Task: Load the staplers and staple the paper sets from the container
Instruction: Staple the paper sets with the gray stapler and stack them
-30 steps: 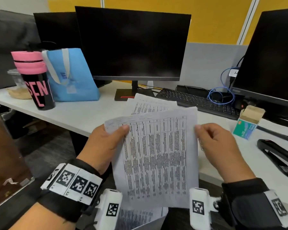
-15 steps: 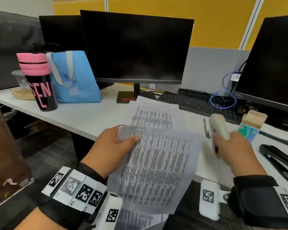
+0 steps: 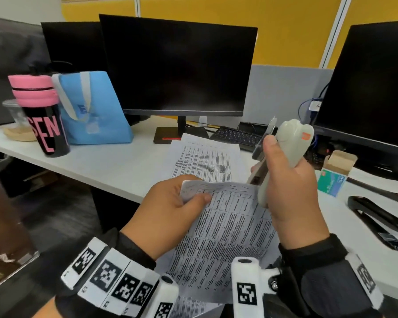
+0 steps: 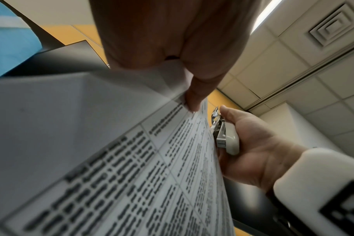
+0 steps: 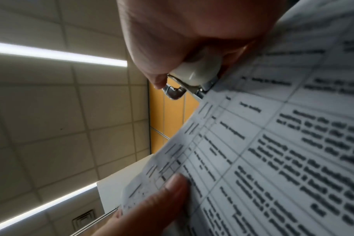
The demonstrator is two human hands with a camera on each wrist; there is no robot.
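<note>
**Hands bring stapler to paper corner**

The left hand (image 3: 168,210) pinches the paper set (image 3: 223,237) by its top corner above the desk (image 3: 101,161) edge; the right hand (image 3: 292,187) grips the pale stapler (image 3: 285,152), held beside the sheets' top right edge. Stapling is in hand; next, the corner likely needs sliding between the stapler's arms before squeezing.

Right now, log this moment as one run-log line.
left hand: pinches paper set top corner | right hand: holds white stapler upright beside sheet | staple: not yet | black stapler: on desk
</note>
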